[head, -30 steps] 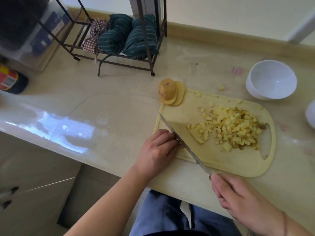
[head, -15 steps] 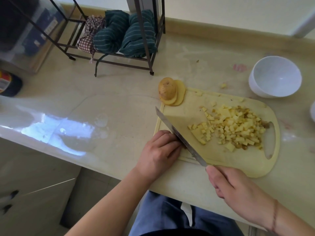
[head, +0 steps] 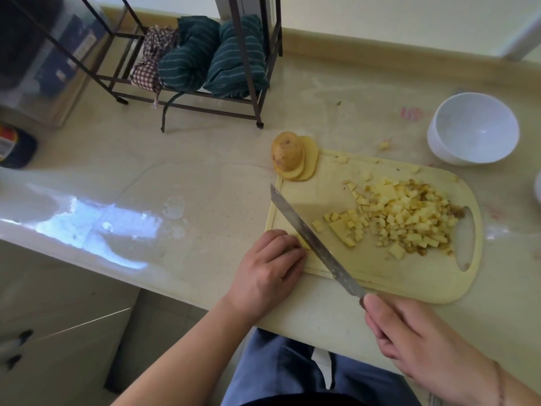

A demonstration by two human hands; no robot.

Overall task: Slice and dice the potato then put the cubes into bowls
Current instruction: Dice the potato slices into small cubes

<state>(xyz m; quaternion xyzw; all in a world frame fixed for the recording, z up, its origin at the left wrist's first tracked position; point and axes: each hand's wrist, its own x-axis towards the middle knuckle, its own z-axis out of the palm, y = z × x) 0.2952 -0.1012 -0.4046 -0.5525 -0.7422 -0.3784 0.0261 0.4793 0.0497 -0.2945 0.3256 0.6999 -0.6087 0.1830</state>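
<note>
Nearest the person, the right hand [head: 424, 344] is wrapped around the handle of the knife [head: 313, 240], just off the near edge of the cutting board [head: 409, 276]. The blade's long axis runs on a diagonal from that near edge up to the board's left edge, tip pointing away and to the left. The left hand [head: 269, 269] sits at the board's near-left corner with its fingers curled down over a pale potato piece [head: 303, 241], mostly hidden, pinning it right beside the blade.

Past the blade, across the middle and right of the board, lies the heap of potato cubes [head: 407, 218], with a few larger uncut bits on its left fringe. At the board's far-left corner the remaining potato [head: 288, 152] rests on a couple of cut slices, skin still on.

Beyond the board's far-right corner, on the counter [head: 175, 177], a white bowl [head: 472, 127] stands empty.

Much of the dicing looks done; the end chunk, its slices and the held piece still need cutting, and no cubes have reached a bowl.
</note>
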